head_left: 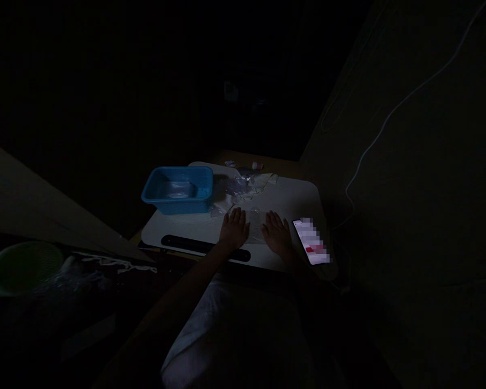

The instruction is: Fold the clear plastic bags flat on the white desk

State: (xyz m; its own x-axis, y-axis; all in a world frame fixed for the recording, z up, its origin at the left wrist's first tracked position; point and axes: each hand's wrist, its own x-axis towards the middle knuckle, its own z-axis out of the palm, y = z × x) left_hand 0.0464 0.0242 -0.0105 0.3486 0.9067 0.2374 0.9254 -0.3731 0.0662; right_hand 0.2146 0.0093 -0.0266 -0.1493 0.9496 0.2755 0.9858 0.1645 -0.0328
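Observation:
A thin, clear plastic sheet or bag (256,227) lies flat on the white table (202,227); the dim light hides its exact kind. My left hand (235,228) rests palm down on its left side, fingers stretched forward. On the opposite side my right hand (277,233) also lies flat, its fingers spread. Neither hand is closed around anything. Just beyond them sits a loose heap of crumpled clear plastic and pale scraps (243,186).
A blue plastic basin (178,202) with clear plastic inside stands at the table's left. A lit phone (311,243) lies near the right edge. A black strip (204,247) runs along the front. A white cable (383,129) hangs along the right wall.

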